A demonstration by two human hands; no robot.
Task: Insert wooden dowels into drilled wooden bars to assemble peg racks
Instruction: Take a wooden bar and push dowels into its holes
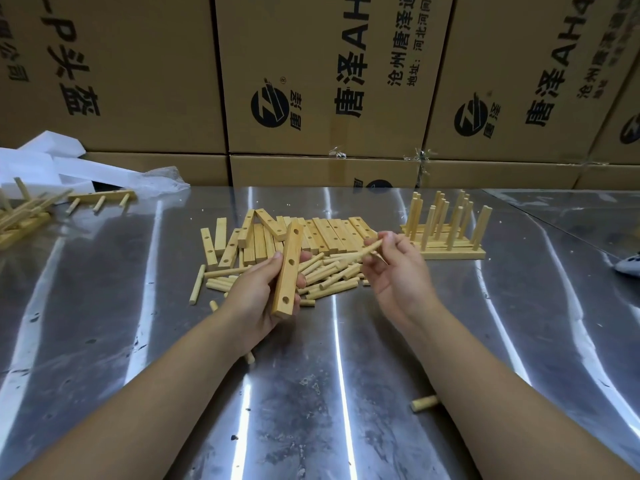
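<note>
My left hand (258,292) grips a drilled wooden bar (289,271), held nearly upright above the table, its three holes facing me and all bare. My right hand (393,268) pinches a wooden dowel (370,250) by its near end, a short way right of the bar and apart from it. Beneath and behind both hands lies a heap of loose dowels (325,277). Behind that heap sits a pile of drilled bars (322,235).
Finished peg racks (446,233) stand stacked at the right with pegs up. More racks (100,199) and white plastic bags (45,164) lie at the far left. Stray dowels (424,403) lie on the steel table (329,393). Cardboard boxes (311,81) wall the back.
</note>
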